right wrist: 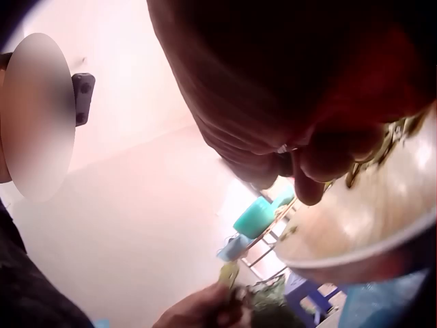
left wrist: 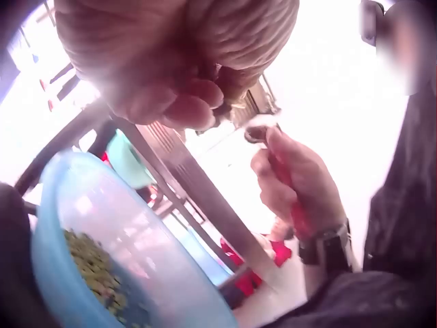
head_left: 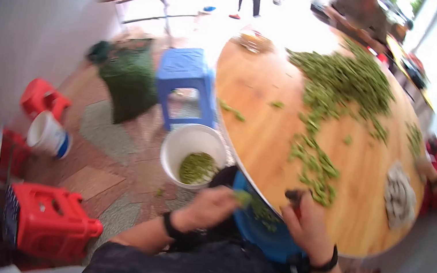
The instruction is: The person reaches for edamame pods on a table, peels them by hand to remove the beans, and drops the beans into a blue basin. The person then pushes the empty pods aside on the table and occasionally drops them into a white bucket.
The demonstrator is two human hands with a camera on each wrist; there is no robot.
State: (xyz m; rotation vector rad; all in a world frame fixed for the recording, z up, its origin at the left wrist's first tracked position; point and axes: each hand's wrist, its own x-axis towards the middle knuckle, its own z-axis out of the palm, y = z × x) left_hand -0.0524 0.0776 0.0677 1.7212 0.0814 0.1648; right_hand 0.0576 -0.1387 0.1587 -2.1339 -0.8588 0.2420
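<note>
My left hand point(head_left: 209, 208) pinches a green pod point(head_left: 242, 198) by the fingertips, low over the blue basin point(head_left: 249, 234). At the table's near edge my right hand point(head_left: 307, 225) grips a small red-handled tool point(left wrist: 298, 217); its dark tip points up and away, and its exact kind cannot be told. Green pieces lie inside the basin, seen too in the left wrist view. A large heap of green pods point(head_left: 345, 80) covers the far part of the round wooden table point(head_left: 260, 132), and a strip of loose pods trails towards my right hand.
A white bucket point(head_left: 171, 154) holding green pieces stands left of the table, before a blue stool point(head_left: 184, 66). Behind are a dark green sack point(head_left: 129, 80) and red stools point(head_left: 53, 230). A crumpled cloth point(head_left: 400, 195) lies at the right edge. Another person point(head_left: 363, 13) sits across.
</note>
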